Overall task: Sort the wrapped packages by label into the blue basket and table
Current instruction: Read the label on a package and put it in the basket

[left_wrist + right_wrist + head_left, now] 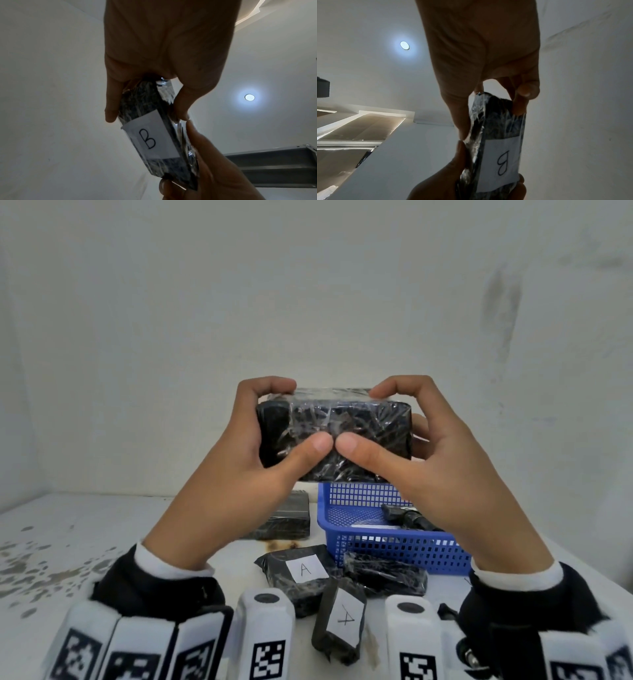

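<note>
Up at chest level, both hands held one black wrapped package [334, 433] above the far edge of the blue basket [387, 546], its long axis running side to side between them and its broad face turned toward the head camera. Left hand [246, 470] clamped the left end, fingers curled over the top edge and thumb pressed on the near face; right hand [445, 470] mirrored it on the right end, and the two thumb tips nearly met at the middle of that face. Glossy, wrinkled clear film covered the flat rectangular block, catching light in streaks. From the left wrist view, the far face carried a white paper label [150, 138] with a handwritten B, lying under the film. Below the wrists, on the mottled white table [68, 542], lay two black packages with paper labels marked A [305, 570] and [344, 618], one partly overlapping the other, and beside them an unlabelled-side package [387, 577] touching the basket's near wall. Under the left forearm sat another film-wrapped block [291, 518], just beside the basket's left wall. Inside the perforated plastic basket, beneath the right hand, a dark wrapped package [407, 517] showed only in part. Both wrists wore black cuffs and white blocks printed with square black markers.
</note>
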Demonstrator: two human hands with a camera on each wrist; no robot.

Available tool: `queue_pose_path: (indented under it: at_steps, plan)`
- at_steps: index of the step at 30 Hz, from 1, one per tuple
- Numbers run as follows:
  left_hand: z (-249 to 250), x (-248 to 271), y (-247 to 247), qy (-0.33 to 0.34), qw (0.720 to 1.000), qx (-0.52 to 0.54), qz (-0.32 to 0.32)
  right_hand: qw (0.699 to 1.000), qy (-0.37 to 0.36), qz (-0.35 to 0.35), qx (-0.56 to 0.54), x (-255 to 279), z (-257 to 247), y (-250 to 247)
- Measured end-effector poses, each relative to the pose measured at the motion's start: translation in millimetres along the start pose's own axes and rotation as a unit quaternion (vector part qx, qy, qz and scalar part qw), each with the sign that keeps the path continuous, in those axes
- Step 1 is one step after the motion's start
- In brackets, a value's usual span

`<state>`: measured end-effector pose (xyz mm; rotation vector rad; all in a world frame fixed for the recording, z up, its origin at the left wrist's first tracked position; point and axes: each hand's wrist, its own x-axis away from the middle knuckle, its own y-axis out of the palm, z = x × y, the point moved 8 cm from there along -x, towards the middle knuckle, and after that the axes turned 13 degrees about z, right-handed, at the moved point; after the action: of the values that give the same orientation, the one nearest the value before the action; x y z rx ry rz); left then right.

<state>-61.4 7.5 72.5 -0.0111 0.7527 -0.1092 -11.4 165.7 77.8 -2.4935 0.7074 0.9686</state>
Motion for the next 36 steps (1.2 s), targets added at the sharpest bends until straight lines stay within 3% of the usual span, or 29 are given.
queue_pose_path:
  at_steps: [8, 22, 28, 36]
  plan:
    - [-10, -2, -8, -0.036, 0.997, -0.059, 0.017, 0.999, -0.042, -0.012, 0.009, 0, -6, -2]
    - [-9, -5, -13, -0.025, 0.999, 0.029, 0.005, 1.000, 0.026, -0.018, -0.001, -1, 1, -7]
    - [-13, -5, -9, -0.033, 0.999, 0.007, 0.004, 0.996, 0.074, -0.040, 0.012, 0, 9, -5]
    - [-8, -2, -3, -0.004, 1.000, -0.011, -0.022, 0.997, 0.055, -0.034, 0.033, 2, 3, -4]
